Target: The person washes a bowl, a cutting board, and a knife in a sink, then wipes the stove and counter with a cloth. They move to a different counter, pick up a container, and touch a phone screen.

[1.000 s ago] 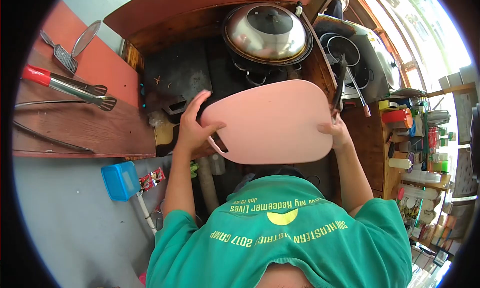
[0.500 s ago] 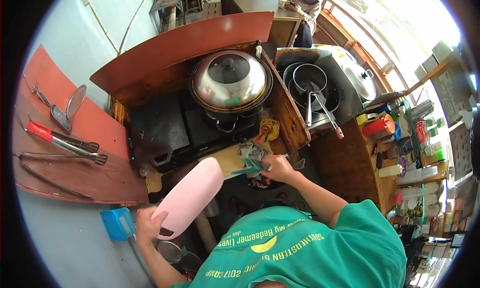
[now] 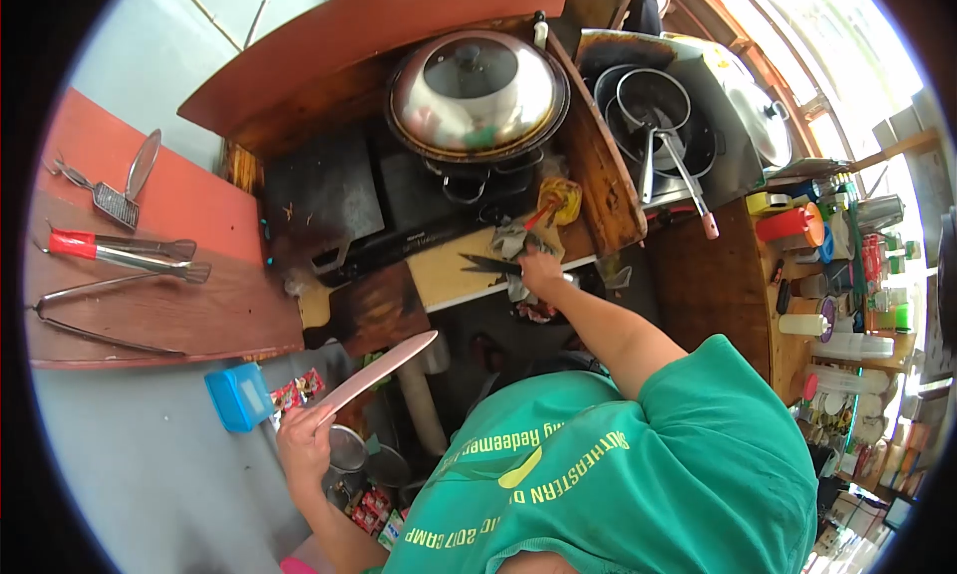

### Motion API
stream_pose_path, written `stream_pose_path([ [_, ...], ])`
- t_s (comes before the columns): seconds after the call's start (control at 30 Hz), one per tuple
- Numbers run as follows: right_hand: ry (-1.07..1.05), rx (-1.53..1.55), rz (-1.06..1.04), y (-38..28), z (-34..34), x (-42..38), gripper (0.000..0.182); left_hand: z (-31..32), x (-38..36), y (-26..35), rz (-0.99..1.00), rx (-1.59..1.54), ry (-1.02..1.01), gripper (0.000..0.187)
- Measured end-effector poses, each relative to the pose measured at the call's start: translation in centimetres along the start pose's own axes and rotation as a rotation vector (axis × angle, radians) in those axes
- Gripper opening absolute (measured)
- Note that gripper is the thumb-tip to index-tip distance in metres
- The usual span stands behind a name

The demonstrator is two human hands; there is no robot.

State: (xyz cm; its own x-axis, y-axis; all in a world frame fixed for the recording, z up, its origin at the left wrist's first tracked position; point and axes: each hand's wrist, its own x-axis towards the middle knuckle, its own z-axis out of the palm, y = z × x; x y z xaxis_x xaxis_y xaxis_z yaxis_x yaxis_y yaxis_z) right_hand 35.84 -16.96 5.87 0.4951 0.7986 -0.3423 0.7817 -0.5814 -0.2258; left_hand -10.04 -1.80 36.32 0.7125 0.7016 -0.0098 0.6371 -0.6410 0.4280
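My left hand (image 3: 304, 444), at the lower left, grips one end of a pink cutting board (image 3: 379, 375). The board is tilted so it shows nearly edge-on. Over the pale yellow counter strip (image 3: 461, 275), my right hand (image 3: 541, 271) is closed around a knife (image 3: 488, 265); its handle is hidden and the dark blade points left. Right by those fingers lies a crumpled grey cloth (image 3: 509, 240). A yellow-and-red bundle (image 3: 558, 201) sits just beyond it.
A large lidded pan (image 3: 477, 95) stands on the black stove (image 3: 329, 195). Right of the wooden partition (image 3: 603, 155) is a wok holding a strainer (image 3: 653, 98). Tongs (image 3: 130, 245) hang at left, above a blue container (image 3: 239, 396). Bottles and jars crowd the right shelf.
The pink board has turned from broad face to edge-on. My right hand has moved up over the counter strip with the knife. The camera view has shifted, so the stove appears higher.
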Motion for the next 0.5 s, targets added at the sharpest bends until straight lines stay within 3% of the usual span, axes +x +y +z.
stream_pose_path([
  [0.13, 0.106, 0.083, -0.031, -0.7, -2.1, -1.2, 0.026, 2.1, 0.1, -0.5, 0.097, 0.05, 0.027, 0.018],
  [0.2, 0.145, 0.166, -0.121, -1.6, -6.0, -3.9, 0.022, 3.3, 0.4, -0.5, 0.256, 0.101, 0.048, 0.021],
  [0.27, 0.152, 0.214, -0.077, -2.2, -10.1, -7.1, 0.026, 4.9, 0.9, -0.1, 0.291, 0.091, 0.047, 0.023],
  [0.33, 0.143, 0.493, 0.102, -1.6, -13.0, -9.9, 0.025, 6.9, 2.1, 0.8, 0.428, 0.102, 0.078, 0.025],
  [0.4, 0.392, 0.488, -0.035, -0.1, -14.9, -12.4, 0.023, 9.6, 3.4, 1.7, 0.492, 0.086, 0.108, 0.027],
  [0.47, 0.326, 0.577, 0.189, 0.2, -18.7, -15.2, 0.023, 12.9, 4.7, 2.6, 0.593, 0.072, 0.161, 0.032],
  [0.5, 0.37, 0.569, 0.19, 1.1, -19.2, -16.1, 0.023, 14.7, 5.3, 2.9, 0.621, 0.069, 0.176, 0.035],
])
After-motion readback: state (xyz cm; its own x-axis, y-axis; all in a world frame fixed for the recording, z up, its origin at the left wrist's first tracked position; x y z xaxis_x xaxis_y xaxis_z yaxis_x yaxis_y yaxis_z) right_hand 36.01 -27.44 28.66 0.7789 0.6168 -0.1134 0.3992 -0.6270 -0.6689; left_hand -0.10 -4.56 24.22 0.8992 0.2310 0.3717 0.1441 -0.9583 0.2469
